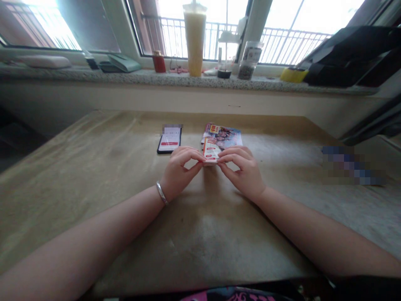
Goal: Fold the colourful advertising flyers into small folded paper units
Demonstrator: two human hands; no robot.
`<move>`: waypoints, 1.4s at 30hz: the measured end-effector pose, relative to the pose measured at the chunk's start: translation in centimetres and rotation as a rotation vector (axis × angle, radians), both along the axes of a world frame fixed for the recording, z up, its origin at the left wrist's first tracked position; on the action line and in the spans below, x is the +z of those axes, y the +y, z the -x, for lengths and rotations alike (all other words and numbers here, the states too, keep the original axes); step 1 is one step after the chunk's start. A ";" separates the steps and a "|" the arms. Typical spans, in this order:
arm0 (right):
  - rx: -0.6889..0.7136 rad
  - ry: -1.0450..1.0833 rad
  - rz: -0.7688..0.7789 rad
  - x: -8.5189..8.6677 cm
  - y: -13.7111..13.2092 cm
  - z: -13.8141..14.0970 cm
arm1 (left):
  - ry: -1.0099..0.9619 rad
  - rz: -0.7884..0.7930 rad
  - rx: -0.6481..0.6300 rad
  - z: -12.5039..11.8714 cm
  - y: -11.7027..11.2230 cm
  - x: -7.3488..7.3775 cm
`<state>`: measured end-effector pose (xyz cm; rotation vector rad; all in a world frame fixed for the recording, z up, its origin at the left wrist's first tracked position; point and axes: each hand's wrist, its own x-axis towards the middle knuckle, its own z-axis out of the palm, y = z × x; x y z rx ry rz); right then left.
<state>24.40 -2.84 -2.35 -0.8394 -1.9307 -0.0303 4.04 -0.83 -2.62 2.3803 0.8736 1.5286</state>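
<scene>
Both my hands meet at the middle of the tan table (94, 175). My left hand (179, 169), with a silver bracelet at the wrist, pinches the left edge of a small red-and-white card pack (211, 152). My right hand (242, 169) pinches its right edge with curled fingers. The pack is held just above the tabletop. Right behind it lies a colourful printed packet (226, 137) flat on the table. A phone (169, 141) with a lit screen lies left of that packet.
A stone windowsill (125, 77) runs along the back with a tall cup of yellow drink (194, 39), a small red can (159, 62), a jar (249, 60) and a yellow object (293, 75). A black bag (351, 54) sits at the right.
</scene>
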 end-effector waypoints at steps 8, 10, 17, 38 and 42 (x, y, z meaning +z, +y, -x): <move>0.003 0.009 0.036 -0.1 0.1 0.0 | -0.002 0.034 -0.021 0.1 0.1 -0.1; 0.000 0.001 0.035 -0.2 0.1 0.0 | 0.029 0.019 -0.005 0.0 0.0 0.0; 0.002 -0.022 0.048 -0.1 -0.1 0.3 | 0.086 -0.033 -0.010 0.1 0.1 0.0; 0.033 -0.003 0.062 -0.2 -0.3 0.3 | 0.278 -0.212 0.044 0.4 0.4 0.0; 0.022 -0.005 0.089 -0.4 -0.1 0.3 | 0.311 -0.220 0.064 0.3 0.3 0.0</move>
